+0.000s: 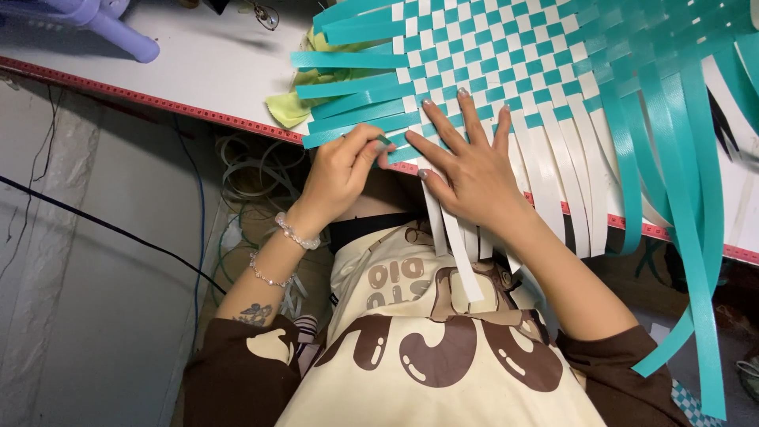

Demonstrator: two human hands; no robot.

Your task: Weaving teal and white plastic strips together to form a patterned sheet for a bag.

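Observation:
A flat woven mat (506, 55) of teal and white plastic strips lies on a white table (198, 71), its loose ends hanging over the near edge. My left hand (341, 170) pinches the end of a teal strip (356, 126) at the mat's near left corner. My right hand (470, 162) lies flat, fingers spread, pressing down on the weave just beside it. White strips (553, 174) hang down past my right wrist toward my lap.
Long teal strips (696, 221) trail off the table at the right. A yellow-green cloth (292, 103) sits under the mat's left edge. A lilac plastic stool leg (118, 32) and glasses (267, 14) are at the back left. Cables and coiled strips (245, 170) lie below.

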